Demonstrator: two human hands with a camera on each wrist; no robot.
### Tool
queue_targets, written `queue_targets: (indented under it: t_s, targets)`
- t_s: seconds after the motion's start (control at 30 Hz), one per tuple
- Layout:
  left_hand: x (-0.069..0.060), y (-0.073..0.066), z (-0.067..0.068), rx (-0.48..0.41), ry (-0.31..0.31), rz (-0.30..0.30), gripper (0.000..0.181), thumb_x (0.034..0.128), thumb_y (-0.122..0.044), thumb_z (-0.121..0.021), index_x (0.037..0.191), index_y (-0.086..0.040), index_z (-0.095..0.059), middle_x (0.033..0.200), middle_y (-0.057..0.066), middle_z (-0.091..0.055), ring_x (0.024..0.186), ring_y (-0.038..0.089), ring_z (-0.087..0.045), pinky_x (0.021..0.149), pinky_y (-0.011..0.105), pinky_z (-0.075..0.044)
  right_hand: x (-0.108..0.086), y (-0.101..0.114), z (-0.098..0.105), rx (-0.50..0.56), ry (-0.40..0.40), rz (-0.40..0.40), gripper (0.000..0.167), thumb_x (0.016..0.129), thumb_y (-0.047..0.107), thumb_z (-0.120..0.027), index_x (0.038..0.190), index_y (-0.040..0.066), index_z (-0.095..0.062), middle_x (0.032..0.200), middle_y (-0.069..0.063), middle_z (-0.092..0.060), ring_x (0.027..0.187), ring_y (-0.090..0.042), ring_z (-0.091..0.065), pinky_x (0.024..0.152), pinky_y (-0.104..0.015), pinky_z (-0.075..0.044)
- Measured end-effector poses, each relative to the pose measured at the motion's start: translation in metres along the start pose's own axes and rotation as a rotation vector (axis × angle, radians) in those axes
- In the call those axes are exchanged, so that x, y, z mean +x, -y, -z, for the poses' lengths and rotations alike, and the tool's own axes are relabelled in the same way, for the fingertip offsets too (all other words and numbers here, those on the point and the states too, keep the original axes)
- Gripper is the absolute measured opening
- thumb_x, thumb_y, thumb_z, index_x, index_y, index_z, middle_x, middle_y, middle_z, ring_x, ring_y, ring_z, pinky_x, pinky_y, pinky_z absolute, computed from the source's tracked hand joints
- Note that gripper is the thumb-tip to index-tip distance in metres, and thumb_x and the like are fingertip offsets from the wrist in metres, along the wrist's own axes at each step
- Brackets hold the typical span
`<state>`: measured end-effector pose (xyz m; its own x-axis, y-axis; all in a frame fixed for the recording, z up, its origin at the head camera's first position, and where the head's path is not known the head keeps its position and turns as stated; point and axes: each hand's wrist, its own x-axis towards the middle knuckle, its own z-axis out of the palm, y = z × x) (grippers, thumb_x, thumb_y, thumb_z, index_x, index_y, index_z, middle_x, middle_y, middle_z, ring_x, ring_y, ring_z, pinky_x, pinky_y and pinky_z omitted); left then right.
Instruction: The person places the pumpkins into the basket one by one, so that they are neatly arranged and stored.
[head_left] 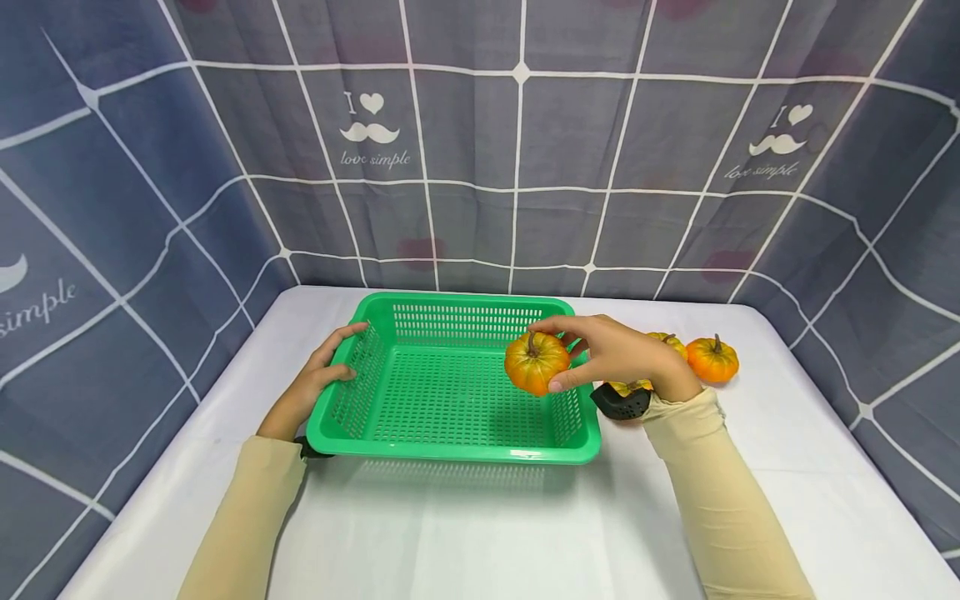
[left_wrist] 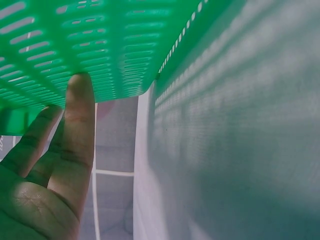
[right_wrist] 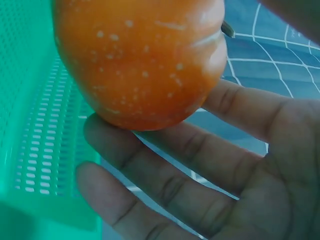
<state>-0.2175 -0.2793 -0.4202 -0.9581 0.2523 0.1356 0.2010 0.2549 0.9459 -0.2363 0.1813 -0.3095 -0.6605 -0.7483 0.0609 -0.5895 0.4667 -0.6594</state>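
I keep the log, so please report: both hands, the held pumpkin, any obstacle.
Left hand grips left side of green basket. Right hand holds pumpkin over basket's right part. No obstacle seen below.

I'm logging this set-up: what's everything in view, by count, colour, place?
Rectangular plastic basket: 1, green, centre.
Round ribbed pumpkin: 1, orange-yellow, in the right hand.
Similar pumpkins: at least 2, orange-yellow, right of the basket.
Cloth-covered table: 1, white, below the basket.
Gridded fabric backdrop: count unclear, blue-grey, behind and both sides.
Left hand: 1, bare, at the basket's left rim.
Right hand: 1, bare, holding a pumpkin.
Fabric sleeves: 2, beige, one per arm.
Wrist attachments: 2, black, one per wrist.
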Motion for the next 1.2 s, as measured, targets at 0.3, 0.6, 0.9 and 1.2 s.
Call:
queue_targets:
  t_s: [0.3,0.6,0.9,1.2]
  targets:
    - [0.001,0.002,-0.001,0.001,0.0,0.005,0.083,0.0883,-0.001,-0.051,0.169,-0.008,-0.032,0.178,0.015,-0.018,0.142,0.03,-0.034,0.103,0.034,-0.039,0.034,-0.002,-0.013,0.176,0.113,-0.005,0.075,0.09,0.012,-0.087,0.155,-0.002,-0.052,0.148,-0.018,-0.06,0.125,-0.032,-0.069,0.109,-0.045,-0.053]
    - [0.002,0.003,-0.002,0.015,-0.007,-0.024,0.083,0.0863,0.0,-0.052,0.168,-0.005,-0.034,0.179,0.017,-0.017,0.155,0.036,-0.021,0.11,0.054,-0.027,0.066,-0.007,-0.026,0.14,0.15,-0.047,0.073,0.091,0.014,-0.087,0.155,0.004,-0.054,0.149,-0.018,-0.059,0.129,-0.035,-0.067,0.11,-0.043,-0.052]
    - [0.001,0.006,0.001,0.004,-0.001,-0.012,0.084,0.0865,0.001,-0.049,0.168,-0.007,-0.033,0.174,0.017,-0.026,0.127,0.02,-0.044,0.097,0.026,-0.042,0.097,-0.005,-0.034,0.038,0.188,-0.105,0.077,0.093,0.022,-0.086,0.16,0.008,-0.051,0.152,-0.021,-0.057,0.134,-0.042,-0.062,0.111,-0.051,-0.05]
    - [0.002,0.004,0.001,0.022,-0.001,-0.01,0.085,0.0866,0.0,-0.051,0.169,-0.008,-0.033,0.178,0.014,-0.018,0.143,0.027,-0.033,0.105,0.04,-0.034,0.124,-0.008,-0.044,0.034,0.236,-0.121,0.074,0.094,0.024,-0.085,0.158,0.007,-0.052,0.147,-0.019,-0.058,0.124,-0.033,-0.064,0.106,-0.041,-0.052]
